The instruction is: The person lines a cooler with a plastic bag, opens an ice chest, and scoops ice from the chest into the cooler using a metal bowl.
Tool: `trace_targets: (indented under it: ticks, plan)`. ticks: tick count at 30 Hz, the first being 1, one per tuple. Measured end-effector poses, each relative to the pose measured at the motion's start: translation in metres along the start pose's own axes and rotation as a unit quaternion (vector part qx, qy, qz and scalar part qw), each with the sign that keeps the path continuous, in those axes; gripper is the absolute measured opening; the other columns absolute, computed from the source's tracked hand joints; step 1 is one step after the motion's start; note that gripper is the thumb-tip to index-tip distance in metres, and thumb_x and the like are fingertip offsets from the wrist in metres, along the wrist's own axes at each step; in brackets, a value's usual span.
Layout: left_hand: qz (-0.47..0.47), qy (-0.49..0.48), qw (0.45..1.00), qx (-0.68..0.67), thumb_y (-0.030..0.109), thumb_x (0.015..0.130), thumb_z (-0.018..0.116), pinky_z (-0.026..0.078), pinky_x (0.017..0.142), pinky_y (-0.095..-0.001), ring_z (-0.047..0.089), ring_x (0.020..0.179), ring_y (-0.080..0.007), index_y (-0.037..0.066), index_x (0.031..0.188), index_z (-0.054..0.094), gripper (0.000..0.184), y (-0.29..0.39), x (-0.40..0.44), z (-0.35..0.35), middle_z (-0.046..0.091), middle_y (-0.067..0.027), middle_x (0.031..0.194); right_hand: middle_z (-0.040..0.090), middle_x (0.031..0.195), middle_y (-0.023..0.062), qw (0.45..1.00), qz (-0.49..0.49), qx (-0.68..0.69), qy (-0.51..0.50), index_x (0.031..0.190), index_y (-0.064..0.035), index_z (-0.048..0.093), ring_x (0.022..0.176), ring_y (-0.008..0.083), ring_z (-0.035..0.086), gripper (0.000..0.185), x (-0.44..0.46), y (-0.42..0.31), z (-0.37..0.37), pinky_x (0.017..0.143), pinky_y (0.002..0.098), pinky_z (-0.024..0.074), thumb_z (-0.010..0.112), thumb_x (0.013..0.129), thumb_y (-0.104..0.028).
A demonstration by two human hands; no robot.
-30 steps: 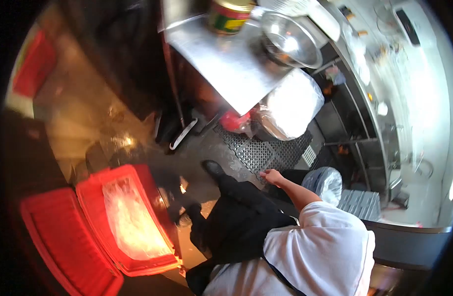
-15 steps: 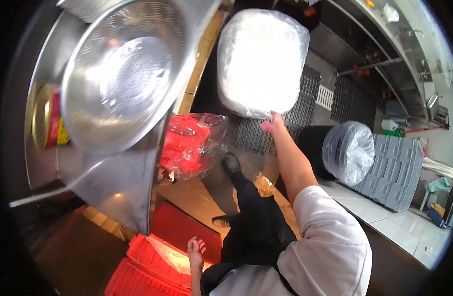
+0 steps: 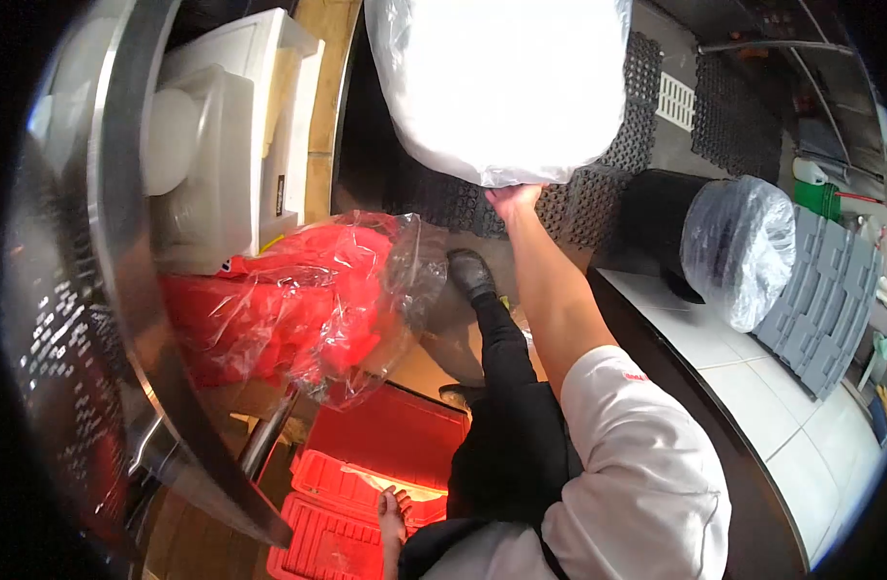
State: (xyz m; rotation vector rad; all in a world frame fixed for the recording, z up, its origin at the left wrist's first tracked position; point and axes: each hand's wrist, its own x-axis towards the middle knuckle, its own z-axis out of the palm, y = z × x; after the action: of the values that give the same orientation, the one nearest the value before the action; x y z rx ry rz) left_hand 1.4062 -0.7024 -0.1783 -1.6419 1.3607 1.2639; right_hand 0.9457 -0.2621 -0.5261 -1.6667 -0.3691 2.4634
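Observation:
My right hand (image 3: 516, 198) is at the near edge of a large white bin (image 3: 501, 87) covered in clear plastic, its fingers closed at the rim and partly hidden. My left hand (image 3: 395, 510) hangs low beside an opened red crate (image 3: 332, 541), fingers loosely curled and apart, holding nothing. Between the bin and the crate, to the left, lies a clear plastic bag with red contents (image 3: 298, 309).
A metal colander (image 3: 57, 387) and a steel table edge (image 3: 153, 319) are at the left, near white containers (image 3: 206, 164). A black bin with a plastic liner (image 3: 738, 246) and grey ridged panels (image 3: 825, 300) stand right. Black perforated mats (image 3: 598, 198) cover part of the floor.
The view has moved nearer to the white bin and the bagged red contents. My right hand has reached the bin's edge. My left hand, hidden at first, has come into view by the crate.

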Motion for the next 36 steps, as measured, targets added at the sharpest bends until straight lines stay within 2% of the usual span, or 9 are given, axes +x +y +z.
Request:
trace_targets:
  ticks: [1,4,10,11,12,18,27,32,36]
  plan:
    - [-0.001,-0.009,1.0,-0.015,0.042,0.097,0.047,0.047,0.074,-0.033,0.058,0.09,-0.016,0.012,0.122,0.05,0.039,-0.001,0.004,-0.003,0.062,-0.0053,0.103,0.039,0.141,0.012,0.987,-0.024,0.064,-0.144,0.142,-0.0095,0.032,0.129,0.0315,0.038,0.081,0.006,0.004,0.005,0.106,0.051,0.0317,0.029,0.087,-0.069]
    - [0.02,0.007,1.0,-0.023,0.042,0.097,0.048,0.047,0.074,-0.0332,0.059,0.091,-0.0172,0.011,0.123,0.05,0.04,-0.004,0.012,0.0,0.062,-0.0062,0.103,0.045,0.137,0.0082,0.981,-0.082,0.154,-0.082,0.136,-0.0112,0.041,0.126,0.0301,0.042,0.074,0.015,0.01,0.012,0.106,0.0516,0.033,0.033,0.086,-0.066]
    - [0.062,-0.042,0.997,-0.036,0.042,0.097,0.049,0.048,0.077,-0.0346,0.059,0.096,-0.0198,0.01,0.124,0.049,0.043,-0.024,0.017,0.004,0.059,-0.0069,0.111,0.041,0.141,0.0083,0.959,-0.092,0.111,-0.243,0.14,-0.0142,0.037,0.13,0.0311,0.037,0.081,-0.006,-0.014,-0.006,0.108,0.0525,0.0288,0.027,0.084,-0.072]
    - [0.063,-0.049,0.996,-0.048,0.043,0.096,0.049,0.048,0.077,-0.0347,0.059,0.097,-0.02,0.009,0.125,0.048,0.044,-0.029,0.017,0.006,0.059,-0.0068,0.113,0.037,0.145,0.0083,0.979,-0.09,0.099,-0.155,0.142,-0.0158,0.035,0.134,0.0316,0.033,0.085,-0.014,-0.015,-0.017,0.111,0.0536,0.0245,0.025,0.082,-0.075]
    - [0.068,-0.057,0.994,-0.062,0.043,0.096,0.05,0.048,0.078,-0.0348,0.059,0.097,-0.0203,0.009,0.125,0.048,0.045,-0.035,0.02,0.008,0.058,-0.0067,0.114,0.034,0.147,0.0081,0.966,-0.107,0.071,-0.227,0.143,-0.0177,0.034,0.136,0.0318,0.029,0.089,-0.023,-0.019,-0.024,0.112,0.055,0.0213,0.024,0.079,-0.079]
    - [0.101,-0.054,0.992,-0.05,0.044,0.098,0.045,0.047,0.082,-0.0362,0.057,0.102,-0.02,0.008,0.127,0.047,0.047,-0.096,0.016,-0.005,0.057,-0.0083,0.117,0.038,0.145,0.0074,0.984,-0.052,0.075,-0.156,0.14,-0.0172,0.039,0.134,0.0324,0.033,0.088,-0.11,-0.011,-0.099,0.109,0.0576,0.0242,0.023,0.078,-0.077]
    - [0.14,0.0,0.987,-0.075,0.043,0.099,0.043,0.044,0.082,-0.0327,0.056,0.099,-0.0183,0.008,0.124,0.049,0.044,-0.293,0.036,-0.078,0.058,-0.0091,0.113,0.038,0.146,0.0056,0.997,-0.051,0.059,-0.017,0.141,-0.0189,0.038,0.134,0.0315,0.033,0.077,-0.223,0.044,-0.255,0.11,0.0572,0.0225,0.027,0.083,-0.068]
    - [0.072,0.028,0.972,-0.223,0.041,0.097,0.048,0.047,0.069,-0.0269,0.058,0.084,-0.0129,0.008,0.121,0.049,0.041,-0.43,0.026,-0.096,0.058,-0.0045,0.102,0.037,0.147,0.0056,0.996,-0.04,-0.001,0.074,0.142,-0.0188,0.038,0.134,0.031,0.033,0.073,-0.291,0.087,-0.339,0.11,0.0563,0.0219,0.028,0.085,-0.064]
    - [0.039,0.032,0.934,-0.353,0.038,0.096,0.052,0.045,0.068,-0.0266,0.055,0.084,-0.0104,0.011,0.116,0.052,0.034,-0.514,-0.011,-0.066,0.057,-0.0008,0.101,0.035,0.149,0.0066,0.995,0.086,0.024,0.034,0.137,-0.0159,0.044,0.136,0.0335,0.03,0.062,-0.328,0.131,-0.401,0.11,0.0583,0.0207,0.027,0.091,-0.054]
